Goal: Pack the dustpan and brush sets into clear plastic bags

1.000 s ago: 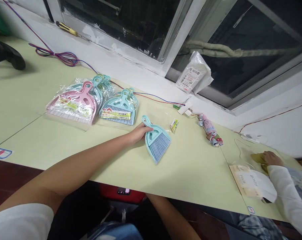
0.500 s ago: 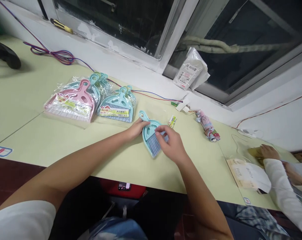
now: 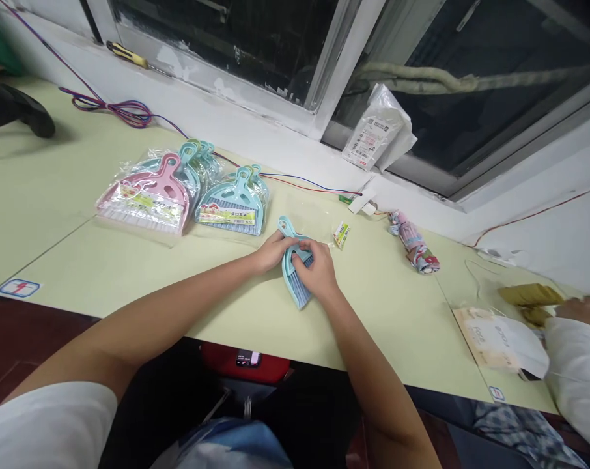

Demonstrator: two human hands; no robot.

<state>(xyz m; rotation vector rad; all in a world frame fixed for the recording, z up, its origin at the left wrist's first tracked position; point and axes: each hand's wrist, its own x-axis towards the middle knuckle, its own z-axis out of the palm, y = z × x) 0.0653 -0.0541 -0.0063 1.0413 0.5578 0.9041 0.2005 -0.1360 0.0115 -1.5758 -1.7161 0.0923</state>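
Note:
A small light-blue dustpan [image 3: 286,225] with a blue-bristled hand brush [image 3: 297,290] lying in it is held just over the table, its handle pointing up and away. My left hand [image 3: 269,254] grips the left side near the handle, thumb on top. From the right, my right hand [image 3: 320,272] closes its fingers on the upper part of the brush and hides much of it. Just beyond the hands lie a clear plastic bag [image 3: 307,213] and a small yellow-green label [image 3: 341,235].
Bagged dustpan sets, one pink [image 3: 153,195] and several blue [image 3: 234,198], lie at the left. A rolled patterned cloth bundle [image 3: 415,243] lies to the right. Farther right, a co-worker's sleeve [image 3: 571,352] is beside a paper packet [image 3: 490,339]. A screwdriver [image 3: 129,55] rests on the sill.
My right hand has moved left, and its fingers have closed on the brush. The view has shifted slightly. The co-worker's hand has moved right, away from the yellow cloth.

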